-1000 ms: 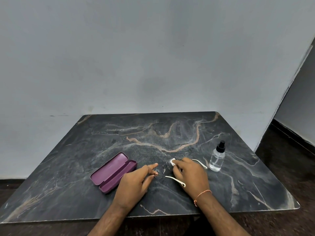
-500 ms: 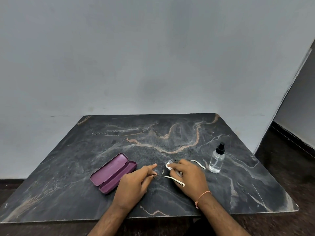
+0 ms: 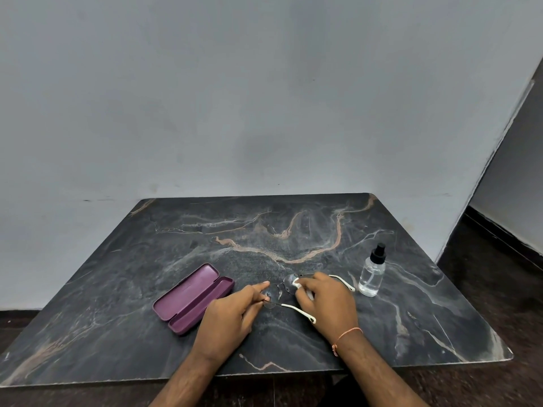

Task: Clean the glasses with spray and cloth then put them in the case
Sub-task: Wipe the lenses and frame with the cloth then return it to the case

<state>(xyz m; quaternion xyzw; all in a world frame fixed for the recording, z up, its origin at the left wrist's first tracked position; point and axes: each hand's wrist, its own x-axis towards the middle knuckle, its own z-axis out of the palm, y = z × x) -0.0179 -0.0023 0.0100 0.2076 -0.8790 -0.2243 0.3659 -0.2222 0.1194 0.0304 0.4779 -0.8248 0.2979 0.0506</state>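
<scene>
Left hand [image 3: 232,311] pinches glasses [image 3: 279,292]; right hand [image 3: 329,301] presses cloth [image 3: 296,284].

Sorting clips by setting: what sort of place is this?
Probably a plain indoor room, home or office. A dark marble-patterned table stands against a bare grey wall, with dark flooring beside it; nothing marks a shop or workshop.

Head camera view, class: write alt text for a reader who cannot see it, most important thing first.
A person's left hand steadies wire-rimmed glasses on a dark marble table while the right hand presses a small white cloth to one lens. An open purple case lies to the left; a clear spray bottle stands upright to the right.
</scene>
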